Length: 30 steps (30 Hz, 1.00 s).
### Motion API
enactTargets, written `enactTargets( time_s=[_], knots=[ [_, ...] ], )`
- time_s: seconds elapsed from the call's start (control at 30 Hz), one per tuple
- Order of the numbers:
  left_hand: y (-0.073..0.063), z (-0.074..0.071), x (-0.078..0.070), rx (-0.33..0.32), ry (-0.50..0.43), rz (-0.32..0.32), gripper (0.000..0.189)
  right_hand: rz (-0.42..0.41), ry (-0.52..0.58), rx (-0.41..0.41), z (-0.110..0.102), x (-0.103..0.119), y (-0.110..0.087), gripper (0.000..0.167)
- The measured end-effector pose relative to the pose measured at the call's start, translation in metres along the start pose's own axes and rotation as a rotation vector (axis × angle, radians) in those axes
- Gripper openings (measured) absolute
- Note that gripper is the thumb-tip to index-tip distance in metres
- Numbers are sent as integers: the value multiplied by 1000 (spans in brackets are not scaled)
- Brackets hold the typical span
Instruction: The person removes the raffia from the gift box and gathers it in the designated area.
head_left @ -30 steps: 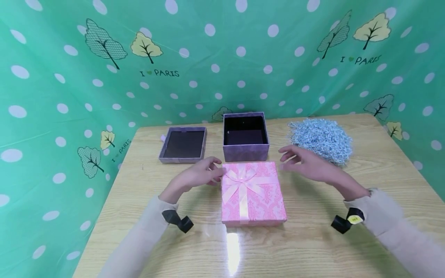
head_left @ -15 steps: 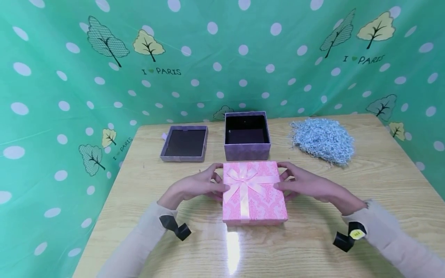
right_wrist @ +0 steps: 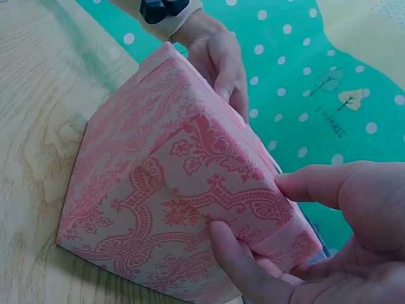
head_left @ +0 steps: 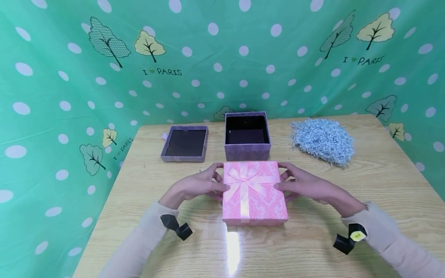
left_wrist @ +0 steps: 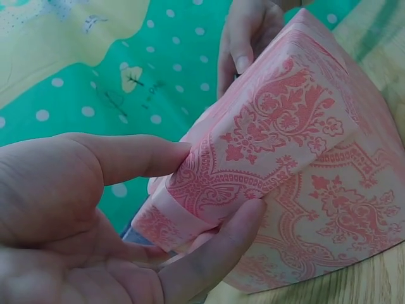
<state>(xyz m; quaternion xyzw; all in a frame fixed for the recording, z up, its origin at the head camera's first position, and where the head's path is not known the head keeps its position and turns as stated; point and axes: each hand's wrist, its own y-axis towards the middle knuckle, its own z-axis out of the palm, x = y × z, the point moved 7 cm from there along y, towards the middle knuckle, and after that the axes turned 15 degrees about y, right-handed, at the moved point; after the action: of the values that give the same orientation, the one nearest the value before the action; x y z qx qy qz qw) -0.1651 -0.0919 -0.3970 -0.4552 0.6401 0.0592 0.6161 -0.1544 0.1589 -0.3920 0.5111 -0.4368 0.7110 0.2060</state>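
Note:
A pink patterned gift box (head_left: pixel 264 204) with its lid on stands on the table in front of me. A pale pink ribbon with a bow (head_left: pixel 243 179) crosses the lid. My left hand (head_left: pixel 194 186) grips the lid's left side, thumb on the top edge. In the left wrist view its fingertips press the side wall of the lid (left_wrist: pixel 253 133) near the rim. Mirroring this, my right hand (head_left: pixel 307 185) grips the lid's right side, and the right wrist view shows its thumb and fingers pinching the lid (right_wrist: pixel 215 158). The inside of the box is hidden.
Behind the gift box stands an open purple box (head_left: pixel 247 151) with a black inside. A purple lid (head_left: pixel 182 158) lies upturned to its left. To the right is a heap of blue shredded paper (head_left: pixel 323 141). A green dotted cloth (head_left: pixel 194 31) hangs behind the table (head_left: pixel 139 216).
Both hands moved inward from beside the gift box and took hold of its lid on either side. During the last half second they stayed almost still.

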Motion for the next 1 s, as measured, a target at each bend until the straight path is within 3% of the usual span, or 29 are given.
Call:
enactTargets(
  time_s=[0.33,0.6,0.83,1.0],
  knots=[
    [-5,-2,-11,-2,-12,-1,79,-17,12,-6,0,11,-6,82],
    [-16,-12,-34,-53,33,54,81,-69,-14,-47,-3,38,-15,81],
    [-27,-35,-68,-207,38,141,81,-197,-107,-161,-8,75,-21,77],
    [-30,-50,-82,-311,138,168,54,-251,-220,-263,-12,93,-22,64]
  ],
)
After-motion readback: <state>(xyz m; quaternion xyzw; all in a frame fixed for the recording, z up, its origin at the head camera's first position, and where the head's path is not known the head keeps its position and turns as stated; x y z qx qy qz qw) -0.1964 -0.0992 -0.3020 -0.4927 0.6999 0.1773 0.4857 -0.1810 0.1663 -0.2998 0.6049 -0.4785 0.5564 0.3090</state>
